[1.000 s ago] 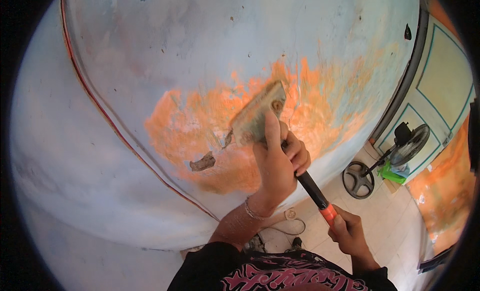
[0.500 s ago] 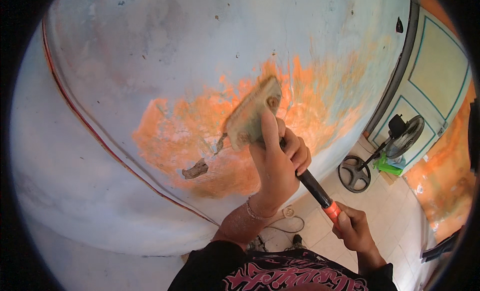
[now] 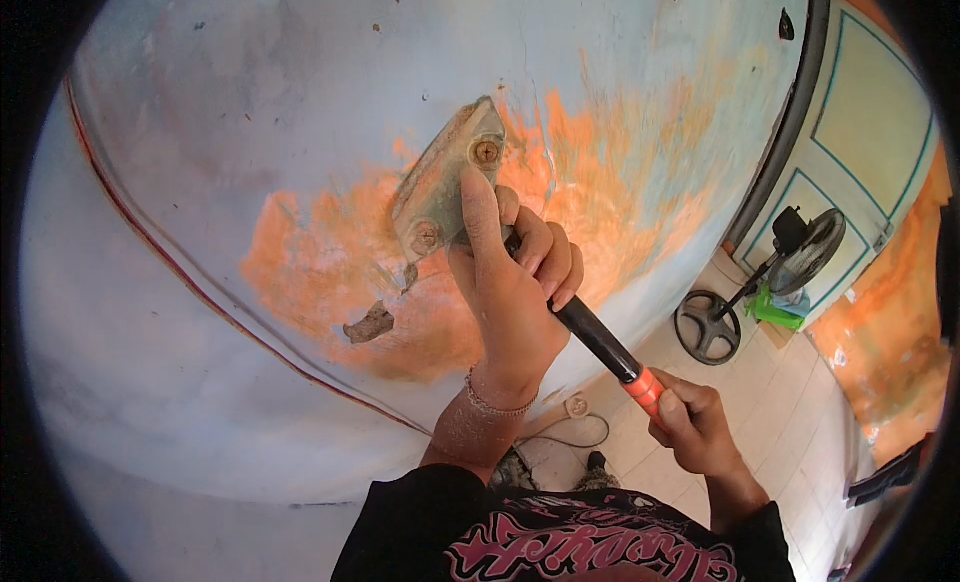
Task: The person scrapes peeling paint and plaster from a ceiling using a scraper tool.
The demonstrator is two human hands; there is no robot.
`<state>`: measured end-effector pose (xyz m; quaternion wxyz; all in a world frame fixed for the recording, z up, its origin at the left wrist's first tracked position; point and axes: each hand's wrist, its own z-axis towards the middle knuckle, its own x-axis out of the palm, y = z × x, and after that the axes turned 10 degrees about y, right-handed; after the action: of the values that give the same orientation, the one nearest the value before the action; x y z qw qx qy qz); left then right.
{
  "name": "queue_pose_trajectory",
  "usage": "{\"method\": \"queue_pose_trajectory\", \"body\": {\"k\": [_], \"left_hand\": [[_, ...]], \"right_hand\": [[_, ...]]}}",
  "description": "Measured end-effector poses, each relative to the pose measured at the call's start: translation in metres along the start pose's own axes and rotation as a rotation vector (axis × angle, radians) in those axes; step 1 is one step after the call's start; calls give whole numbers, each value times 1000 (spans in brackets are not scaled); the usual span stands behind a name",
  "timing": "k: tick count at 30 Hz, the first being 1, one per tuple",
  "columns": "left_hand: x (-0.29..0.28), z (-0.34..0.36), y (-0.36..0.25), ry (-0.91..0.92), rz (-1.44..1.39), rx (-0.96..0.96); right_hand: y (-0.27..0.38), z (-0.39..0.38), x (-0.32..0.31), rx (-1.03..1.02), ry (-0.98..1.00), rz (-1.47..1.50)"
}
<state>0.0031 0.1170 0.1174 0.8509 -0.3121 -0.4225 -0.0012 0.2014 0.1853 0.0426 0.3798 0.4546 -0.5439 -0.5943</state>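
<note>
A long-handled scraper (image 3: 605,347) with a broad, dusty head (image 3: 448,187) and two screws lies slantwise in front of the wall. My left hand (image 3: 510,282) is wrapped round its neck, the thumb pressed along the head. Lower down the black shaft, my right hand (image 3: 695,422) grips the handle at its orange section. The head's far edge is against or very close to the pale blue wall (image 3: 270,102), at the upper border of an orange patch (image 3: 610,192) where the blue is worn off. Just below the head, a grey-brown chipped hole (image 3: 370,324) shows in the plaster.
A red-brown cable or strip (image 3: 190,252) runs down the wall at left. To the right, a black fan (image 3: 790,262) and a green bag (image 3: 773,309) stand by a pale door (image 3: 870,112) with blue lines. A cord (image 3: 590,437) lies on the tiled floor (image 3: 770,412).
The scraper head has slid up and left across the wall, both hands moving along with it. My view has shifted slightly, and both grips stay the same.
</note>
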Motion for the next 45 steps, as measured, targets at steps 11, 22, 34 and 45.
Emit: {"method": "queue_pose_trajectory", "body": {"k": [11, 22, 34, 45], "left_hand": [[-8, -2, 2, 12, 7, -30], [-13, -3, -5, 40, 16, 35], [-26, -19, 13, -67, 46, -136], [-27, -3, -17, 79, 1, -87]], "right_hand": [[-10, 2, 5, 9, -25, -95], [-11, 7, 10, -34, 3, -64], [-58, -1, 34, -357, -246, -765], [-43, 19, 29, -360, -138, -694]]}}
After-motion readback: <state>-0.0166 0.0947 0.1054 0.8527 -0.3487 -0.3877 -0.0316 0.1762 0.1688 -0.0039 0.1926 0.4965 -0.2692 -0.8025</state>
